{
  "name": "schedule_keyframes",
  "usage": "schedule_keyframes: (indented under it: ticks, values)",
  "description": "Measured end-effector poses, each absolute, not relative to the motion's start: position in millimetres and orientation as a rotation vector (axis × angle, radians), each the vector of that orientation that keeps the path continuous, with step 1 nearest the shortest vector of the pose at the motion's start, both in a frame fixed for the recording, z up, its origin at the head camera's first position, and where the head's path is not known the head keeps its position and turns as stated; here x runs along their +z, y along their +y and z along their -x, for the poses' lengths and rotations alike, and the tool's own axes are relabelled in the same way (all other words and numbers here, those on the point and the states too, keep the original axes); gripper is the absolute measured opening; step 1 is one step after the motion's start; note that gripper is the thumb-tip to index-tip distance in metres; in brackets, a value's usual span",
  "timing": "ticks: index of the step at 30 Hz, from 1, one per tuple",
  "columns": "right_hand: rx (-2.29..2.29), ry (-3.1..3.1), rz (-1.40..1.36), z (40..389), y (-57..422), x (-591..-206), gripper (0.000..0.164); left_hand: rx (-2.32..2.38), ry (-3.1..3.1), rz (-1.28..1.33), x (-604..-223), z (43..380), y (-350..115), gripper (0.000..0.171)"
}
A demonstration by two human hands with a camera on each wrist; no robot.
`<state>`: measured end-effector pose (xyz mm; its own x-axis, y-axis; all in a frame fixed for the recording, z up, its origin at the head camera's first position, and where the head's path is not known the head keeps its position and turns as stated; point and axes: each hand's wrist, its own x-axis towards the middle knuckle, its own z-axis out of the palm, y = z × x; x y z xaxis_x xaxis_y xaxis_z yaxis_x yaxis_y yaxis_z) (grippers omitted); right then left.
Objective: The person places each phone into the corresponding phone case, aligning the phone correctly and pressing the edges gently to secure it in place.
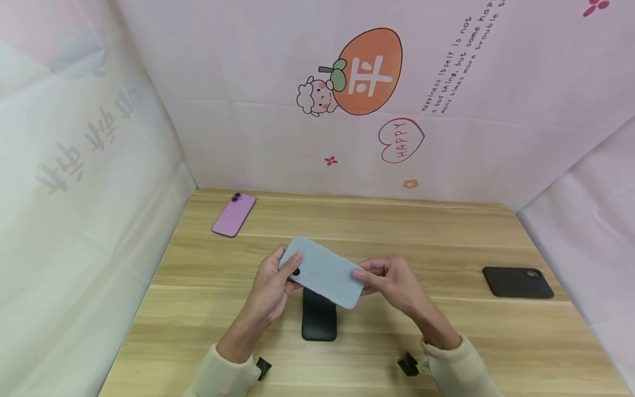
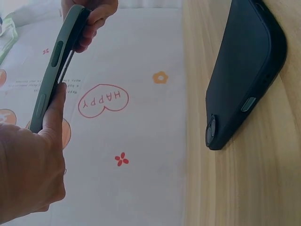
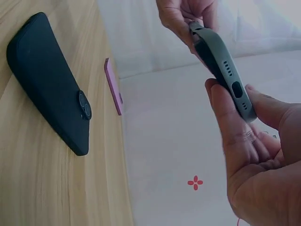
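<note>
Both hands hold a pale blue-grey phone case (image 1: 324, 270) above the table, tilted with its outer back up in the head view. My left hand (image 1: 272, 281) grips the end with the round camera opening, thumb on the back. At the other end my right hand (image 1: 392, 278) pinches the corner, thumb on top and fingers beneath. The right wrist view shows the port slot and speaker holes on the case's end (image 3: 233, 80) and a dark inside. I cannot tell whether a phone sits in it. Below lies a black-cased phone (image 1: 319, 320), partly hidden by the pale case.
A purple phone (image 1: 234, 215) lies at the back left of the wooden table (image 1: 421, 237). To the right rests a black phone case (image 1: 518, 282) with a camera cut-out. Printed white cloth (image 1: 258, 143) walls the back and sides. Small black devices (image 1: 409, 364) sit at the wrists.
</note>
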<state>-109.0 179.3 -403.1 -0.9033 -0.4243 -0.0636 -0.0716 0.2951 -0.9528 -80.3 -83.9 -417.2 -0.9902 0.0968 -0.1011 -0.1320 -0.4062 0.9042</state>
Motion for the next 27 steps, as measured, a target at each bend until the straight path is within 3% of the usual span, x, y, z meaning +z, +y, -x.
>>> schedule_keyframes:
  ticks: [11, 19, 27]
  values:
    - [-1.743, 2.178, 0.289, 108, 175, -405, 0.031, 2.561, 1.585, 0.108, -417, 84, -81, 0.028]
    - [-1.773, 1.976, 0.338, 103, 166, -414, 0.043, 2.626, 1.554, 0.136, -414, 87, -81, 0.031]
    - [-1.767, 1.860, 0.356, 97, 158, -420, 0.040, 2.633, 1.572, 0.142, -414, 88, -82, 0.035]
